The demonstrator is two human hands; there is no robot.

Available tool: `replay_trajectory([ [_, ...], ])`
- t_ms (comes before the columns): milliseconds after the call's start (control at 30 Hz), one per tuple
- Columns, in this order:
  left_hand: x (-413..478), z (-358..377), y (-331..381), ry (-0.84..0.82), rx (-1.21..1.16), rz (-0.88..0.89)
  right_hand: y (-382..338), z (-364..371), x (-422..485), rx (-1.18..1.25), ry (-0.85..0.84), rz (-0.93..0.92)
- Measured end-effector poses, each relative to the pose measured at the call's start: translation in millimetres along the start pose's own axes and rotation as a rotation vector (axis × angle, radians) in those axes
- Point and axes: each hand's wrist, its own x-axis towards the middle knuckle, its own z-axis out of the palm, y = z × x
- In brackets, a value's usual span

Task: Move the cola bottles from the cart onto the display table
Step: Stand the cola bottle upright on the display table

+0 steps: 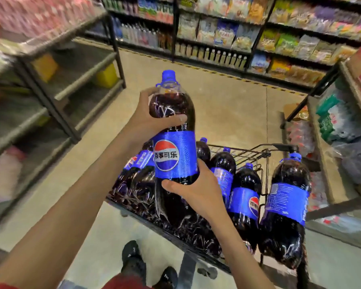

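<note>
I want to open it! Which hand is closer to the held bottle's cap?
Left. The left hand grips the bottle just below the cap; the right hand holds its base, below the label.

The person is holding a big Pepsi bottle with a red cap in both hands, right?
Almost. The head view shows the cap is blue, not red. The rest is right: the left hand grips the Pepsi bottle near its shoulder, and the right hand holds it at the bottom of the label.
</note>
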Motion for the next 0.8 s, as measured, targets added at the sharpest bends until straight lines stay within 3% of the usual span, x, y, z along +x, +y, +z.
replay_trajectory([
  [200,-35,-100,2,0.268,-0.001,0.142,-39,75,18,-0.046,-0.168,-0.18],
  [500,-100,-268,-7,0.573,0.068,0.219,-110,225,22,-0.078,-0.386,-0.41],
  [800,-149,-398,-16,0.726,0.213,0.318,-159,368,19,-0.004,-0.557,-0.488],
])
